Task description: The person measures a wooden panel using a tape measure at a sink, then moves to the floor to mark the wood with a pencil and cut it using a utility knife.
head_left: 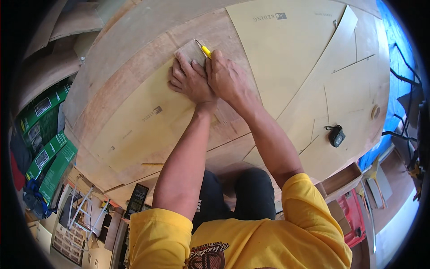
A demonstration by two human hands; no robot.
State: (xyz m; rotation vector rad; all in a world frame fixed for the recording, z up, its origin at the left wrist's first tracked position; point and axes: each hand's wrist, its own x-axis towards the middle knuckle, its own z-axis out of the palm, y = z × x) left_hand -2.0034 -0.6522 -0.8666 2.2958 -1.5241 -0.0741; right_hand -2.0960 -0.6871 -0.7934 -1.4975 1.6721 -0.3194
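My right hand [229, 80] is closed around a yellow-handled scoring knife [206, 51], its thin metal tip pointing away from me. That tip meets the far edge of a small pale rectangular piece [191, 46]. My left hand [190, 81] lies over the same piece with its fingers stretched out, pressing it down and covering much of it. Both wrists are close together, the left hand just left of the right. Beneath them is a large wooden work surface [150, 49]. A cream sheet [130, 130] extends from under my left hand toward the near left.
Another cream sheet [277, 49] lies at the right, with a narrow pale offcut [347, 22] across it. A dark tape measure [336, 135] and a tape roll [375, 111] rest near the right edge. A pencil [152, 164] lies near the front. Green boxes [45, 157] stand at the left.
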